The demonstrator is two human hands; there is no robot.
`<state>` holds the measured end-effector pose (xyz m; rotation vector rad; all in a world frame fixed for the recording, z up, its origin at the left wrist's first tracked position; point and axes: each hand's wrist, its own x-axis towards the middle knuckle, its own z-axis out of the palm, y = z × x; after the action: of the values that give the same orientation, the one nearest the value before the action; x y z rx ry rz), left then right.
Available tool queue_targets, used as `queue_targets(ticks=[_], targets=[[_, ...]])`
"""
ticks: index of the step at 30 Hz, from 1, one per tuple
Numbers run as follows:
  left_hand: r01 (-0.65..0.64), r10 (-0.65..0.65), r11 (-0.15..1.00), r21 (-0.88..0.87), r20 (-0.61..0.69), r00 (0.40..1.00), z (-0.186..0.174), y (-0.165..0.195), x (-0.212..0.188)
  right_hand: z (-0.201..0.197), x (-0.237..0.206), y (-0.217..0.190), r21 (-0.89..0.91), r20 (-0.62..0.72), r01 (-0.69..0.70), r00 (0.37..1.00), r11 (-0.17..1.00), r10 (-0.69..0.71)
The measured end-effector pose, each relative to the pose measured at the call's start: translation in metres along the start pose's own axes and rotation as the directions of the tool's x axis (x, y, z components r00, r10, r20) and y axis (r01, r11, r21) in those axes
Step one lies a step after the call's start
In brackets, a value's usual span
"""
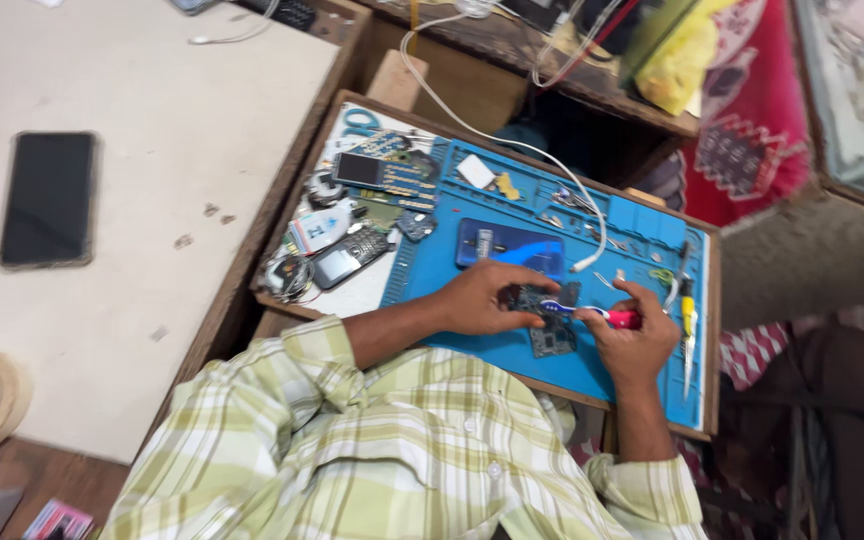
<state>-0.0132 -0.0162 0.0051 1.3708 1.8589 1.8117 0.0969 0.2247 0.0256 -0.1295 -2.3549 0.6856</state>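
Checked sleeves are lying nearest. Right hand [634, 335] is closing tightly around a pink-handled brush [592, 314], touching the circuit board [542, 300] that left hand [482, 297] is pinching on the blue mat [452, 262]. Farther off, a yellow bag [680, 60] is sitting.

a phone repair workshop: a blue repair mat [472, 265] on a wooden tray [709, 330], loose handsets [350, 257] and parts at its left edge.
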Motion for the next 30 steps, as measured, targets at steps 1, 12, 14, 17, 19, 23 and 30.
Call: queue_targets(ticks=[1, 12, 14, 17, 19, 23, 30], targets=[[-0.008, 0.008, 1.000, 0.000, 0.011, 1.000, 0.000, 0.000, -0.001, 0.003, -0.001, -0.003, -0.006, 0.011, -0.011, 1.000, 1.000, 0.011], [-0.089, 0.080, 0.986, 0.140, 0.063, 0.995, -0.001, -0.005, -0.002, 0.010, -0.004, -0.009, -0.022, 0.072, -0.010, 0.997, 1.000, 0.012], [-0.053, 0.047, 0.988, 0.144, 0.043, 0.998, -0.001, -0.004, -0.001, 0.008, -0.004, -0.007, -0.022, 0.071, -0.014, 0.997, 1.000, 0.016], [-0.082, 0.080, 0.988, 0.129, 0.023, 0.997, -0.002, -0.004, -0.001, 0.006, -0.003, -0.006, -0.004, 0.074, 0.008, 0.997, 1.000, -0.008], [-0.094, 0.092, 0.986, 0.134, 0.023, 0.995, -0.002, -0.004, 0.000, 0.006, -0.004, -0.005, 0.008, 0.077, 0.013, 0.997, 1.000, -0.014], [-0.091, 0.087, 0.985, 0.147, 0.036, 0.996, -0.003, -0.003, 0.000, 0.007, -0.004, -0.005, 0.011, 0.083, 0.008, 0.997, 1.000, -0.009], [-0.096, 0.089, 0.981, 0.169, 0.049, 0.995, -0.003, 0.000, -0.001, 0.006, -0.004, -0.003, 0.053, 0.084, 0.075, 0.993, 0.996, -0.079]])
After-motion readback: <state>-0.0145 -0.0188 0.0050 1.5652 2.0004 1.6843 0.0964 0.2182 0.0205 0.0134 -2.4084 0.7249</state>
